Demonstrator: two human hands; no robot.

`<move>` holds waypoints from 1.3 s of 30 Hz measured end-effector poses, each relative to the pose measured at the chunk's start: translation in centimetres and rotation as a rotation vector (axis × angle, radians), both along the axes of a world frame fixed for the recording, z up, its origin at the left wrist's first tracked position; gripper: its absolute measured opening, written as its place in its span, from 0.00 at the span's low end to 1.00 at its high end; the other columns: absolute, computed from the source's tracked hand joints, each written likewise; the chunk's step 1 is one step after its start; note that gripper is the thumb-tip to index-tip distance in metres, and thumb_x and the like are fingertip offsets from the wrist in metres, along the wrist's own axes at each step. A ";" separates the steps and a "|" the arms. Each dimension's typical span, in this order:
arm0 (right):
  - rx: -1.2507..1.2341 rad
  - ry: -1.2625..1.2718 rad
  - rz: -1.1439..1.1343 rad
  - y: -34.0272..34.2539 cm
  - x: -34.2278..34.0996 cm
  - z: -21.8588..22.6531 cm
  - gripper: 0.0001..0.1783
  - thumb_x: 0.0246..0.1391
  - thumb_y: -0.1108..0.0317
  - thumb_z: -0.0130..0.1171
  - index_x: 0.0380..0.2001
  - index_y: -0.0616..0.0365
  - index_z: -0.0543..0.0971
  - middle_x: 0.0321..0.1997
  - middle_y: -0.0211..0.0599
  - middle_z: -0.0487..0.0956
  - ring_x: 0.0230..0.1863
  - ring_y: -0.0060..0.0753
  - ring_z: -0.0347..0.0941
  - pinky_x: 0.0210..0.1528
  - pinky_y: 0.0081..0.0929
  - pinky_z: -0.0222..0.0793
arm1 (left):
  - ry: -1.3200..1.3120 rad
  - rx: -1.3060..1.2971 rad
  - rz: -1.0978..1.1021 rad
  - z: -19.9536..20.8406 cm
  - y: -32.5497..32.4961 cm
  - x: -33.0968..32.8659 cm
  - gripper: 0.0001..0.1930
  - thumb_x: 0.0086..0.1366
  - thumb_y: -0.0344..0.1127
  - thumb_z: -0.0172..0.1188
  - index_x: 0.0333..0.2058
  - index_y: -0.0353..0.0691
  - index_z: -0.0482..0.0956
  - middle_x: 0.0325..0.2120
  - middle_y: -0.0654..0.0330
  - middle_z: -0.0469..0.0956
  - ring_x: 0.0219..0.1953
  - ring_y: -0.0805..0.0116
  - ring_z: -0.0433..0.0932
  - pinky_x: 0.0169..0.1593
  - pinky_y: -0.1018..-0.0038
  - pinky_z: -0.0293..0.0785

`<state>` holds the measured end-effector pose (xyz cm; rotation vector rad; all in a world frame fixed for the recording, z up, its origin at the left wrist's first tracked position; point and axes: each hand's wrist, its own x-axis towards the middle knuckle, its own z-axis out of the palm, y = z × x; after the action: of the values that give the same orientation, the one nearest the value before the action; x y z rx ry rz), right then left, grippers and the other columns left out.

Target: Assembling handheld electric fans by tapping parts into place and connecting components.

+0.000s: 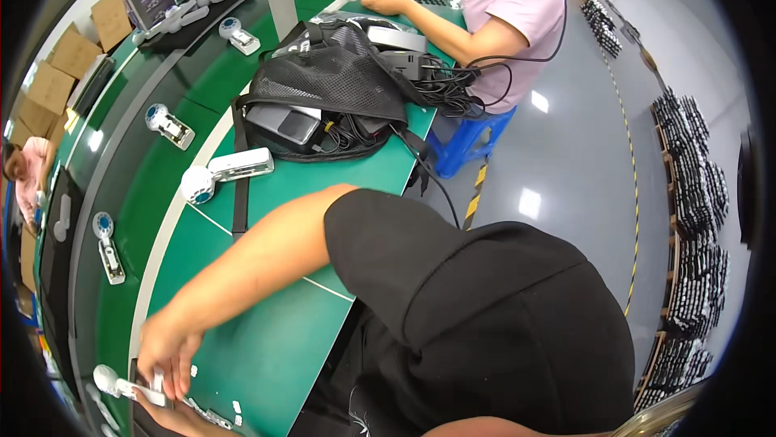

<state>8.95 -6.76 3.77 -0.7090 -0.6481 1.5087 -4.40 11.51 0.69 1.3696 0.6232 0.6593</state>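
Note:
At the lower left, my right hand (170, 354) reaches down with its fingers pinched around a small white piece (158, 381). Just below it, my left hand (179, 418) is partly cut off by the picture's rim. It grips a white round-headed device with a handle (121, 384), which looks like a small handheld fan. My right fingers are right over the handle; how far they touch it is hard to see. Several small white parts (237, 407) lie on the green table (267, 348) beside my hands, near a narrow strip of parts (212, 417).
Another white round-headed device (234, 165) lies farther up the table, before a black mesh bag (323, 89) with cables and boxes. More devices (168, 126) with exposed insides lie on the green conveyor (133, 186). A co-worker in pink (513, 16) handles one beyond the bag, near a blue stool (473, 142).

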 end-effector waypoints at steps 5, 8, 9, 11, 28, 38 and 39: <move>0.097 -0.029 -0.142 -5.9 4.0 -0.2 0.13 0.57 0.69 0.58 0.41 0.68 0.72 0.36 0.64 0.79 0.35 0.54 0.81 0.38 0.40 0.80 | -0.070 -0.110 0.117 2.4 -3.8 0.7 0.22 0.68 0.49 0.52 0.51 0.37 0.70 0.42 0.58 0.73 0.41 0.68 0.70 0.41 0.74 0.64; 0.095 0.023 -0.167 -6.2 5.4 0.0 0.14 0.57 0.68 0.59 0.41 0.67 0.72 0.36 0.63 0.79 0.35 0.51 0.81 0.37 0.39 0.80 | -0.208 -0.262 -0.187 0.9 -3.4 1.1 0.21 0.71 0.41 0.47 0.57 0.34 0.65 0.49 0.56 0.71 0.46 0.67 0.70 0.47 0.71 0.66; 0.098 0.038 -0.131 -5.9 5.5 0.1 0.14 0.57 0.68 0.59 0.41 0.67 0.72 0.36 0.63 0.79 0.35 0.51 0.81 0.37 0.39 0.80 | -0.199 -0.254 -0.150 0.0 -3.5 0.7 0.21 0.71 0.41 0.47 0.57 0.34 0.65 0.49 0.56 0.71 0.46 0.67 0.70 0.47 0.71 0.66; 0.150 0.081 -0.154 -5.9 6.2 0.4 0.14 0.57 0.66 0.60 0.41 0.66 0.73 0.36 0.62 0.79 0.35 0.49 0.81 0.37 0.37 0.80 | -0.313 -0.414 -0.233 -0.3 -5.3 3.0 0.16 0.71 0.36 0.48 0.51 0.31 0.68 0.47 0.53 0.73 0.44 0.64 0.71 0.44 0.70 0.69; 0.450 -1.218 -0.744 -5.6 5.7 -1.6 0.15 0.52 0.61 0.63 0.34 0.63 0.78 0.25 0.41 0.81 0.25 0.36 0.79 0.28 0.25 0.73 | -0.177 0.082 -0.226 -2.2 -11.6 3.2 0.34 0.55 0.25 0.64 0.58 0.38 0.57 0.39 0.56 0.73 0.37 0.67 0.75 0.38 0.74 0.74; 0.460 -1.627 -0.636 -4.9 5.1 -0.5 0.22 0.57 0.65 0.61 0.51 0.60 0.69 0.28 0.35 0.80 0.26 0.33 0.77 0.29 0.20 0.71 | -0.293 0.233 -0.064 -0.9 -15.4 4.8 0.34 0.58 0.23 0.63 0.60 0.34 0.56 0.45 0.57 0.72 0.42 0.71 0.75 0.46 0.76 0.74; 0.462 -1.669 -0.643 -4.9 5.1 -0.3 0.23 0.57 0.65 0.60 0.53 0.60 0.68 0.29 0.34 0.80 0.26 0.33 0.77 0.29 0.20 0.71 | -0.280 0.232 -0.060 -1.3 -15.4 4.8 0.32 0.58 0.23 0.62 0.59 0.34 0.57 0.44 0.58 0.72 0.41 0.72 0.75 0.45 0.76 0.74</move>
<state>14.03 -11.68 3.46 -1.5403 -1.6731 -0.1415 0.41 -3.85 -0.58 1.4693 0.2869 0.8775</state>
